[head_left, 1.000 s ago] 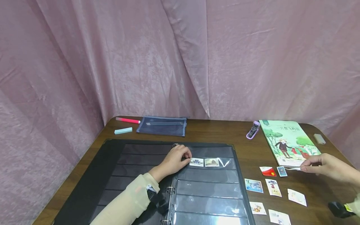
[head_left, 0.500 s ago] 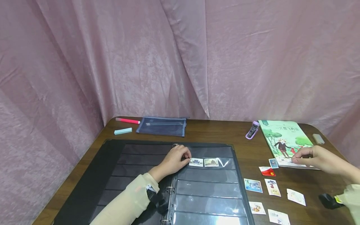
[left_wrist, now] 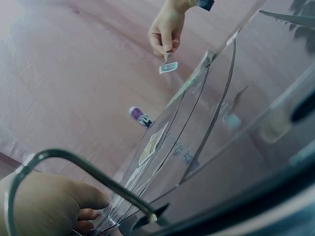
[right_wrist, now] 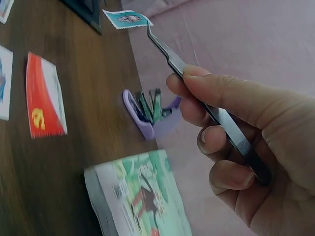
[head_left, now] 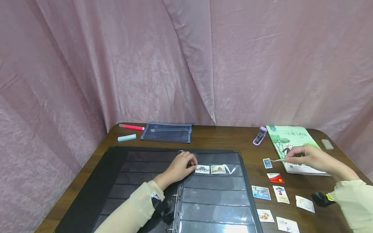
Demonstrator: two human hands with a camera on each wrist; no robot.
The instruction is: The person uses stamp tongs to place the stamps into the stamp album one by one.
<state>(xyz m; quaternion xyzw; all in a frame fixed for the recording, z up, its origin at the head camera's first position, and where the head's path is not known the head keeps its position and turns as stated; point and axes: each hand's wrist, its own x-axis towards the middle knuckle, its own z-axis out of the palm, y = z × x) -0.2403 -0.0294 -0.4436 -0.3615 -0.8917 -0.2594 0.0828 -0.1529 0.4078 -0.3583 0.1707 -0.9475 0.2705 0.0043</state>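
My right hand [head_left: 307, 157] pinches metal tweezers [right_wrist: 231, 129] between thumb and fingers. Their bent tip grips one corner of a small blue stamp [right_wrist: 127, 19] with a white perforated edge, held out left of the book. My left hand [head_left: 179, 166] rests on a black stamp album [head_left: 248, 194], bent fingers and thumb at the clear pocket strip; I cannot tell whether they pinch it. Two stamps lie in that strip: one [head_left: 202, 169] right by the fingertips, another [head_left: 218, 169] beside it. A red and white stamp [head_left: 275, 178] lies below the held one.
Several loose stamps [head_left: 261, 193] lie right of the album. A green picture book [head_left: 291, 139], a purple stapler-like item [head_left: 260, 136] and an eraser [head_left: 327, 144] are at the back right. A mesh pouch [head_left: 166, 132], red marker [head_left: 131, 127] and light blue stick [head_left: 126, 138] lie back left.
My right hand has moved left with the tweezers, carrying the blue stamp from the book's lower edge to a spot left of it. The left hand has stayed in place.
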